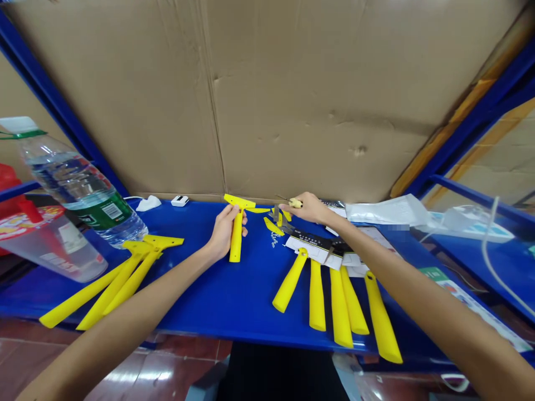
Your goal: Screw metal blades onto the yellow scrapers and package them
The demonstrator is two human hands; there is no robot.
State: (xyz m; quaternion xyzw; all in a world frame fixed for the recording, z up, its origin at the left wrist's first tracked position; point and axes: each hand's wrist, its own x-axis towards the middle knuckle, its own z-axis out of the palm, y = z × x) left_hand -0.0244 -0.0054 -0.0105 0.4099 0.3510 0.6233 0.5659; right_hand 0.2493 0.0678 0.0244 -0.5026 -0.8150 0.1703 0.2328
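Observation:
My left hand (223,231) is wrapped round the handle of a yellow T-shaped scraper (236,236), its wide head facing away from me. In my right hand (312,208) is a small screwdriver (296,203) with a pale handle; its thin shaft points left, apart from the scraper. Between the hands lie flat yellow strips (273,226), thin metal blades (286,225) and a scatter of small screws (273,241). Several loose yellow handles (316,295) lie below my right forearm, some with their tops by printed black-and-white cards (307,248).
Left of my left arm, T-shaped yellow scrapers (129,278) lie in a pile. Behind them stand a tilted-looking water bottle (100,206) and a clear plastic cup (54,242). A cardboard wall (267,100) closes the back of the blue table (200,312). White packets (384,211) lie at right.

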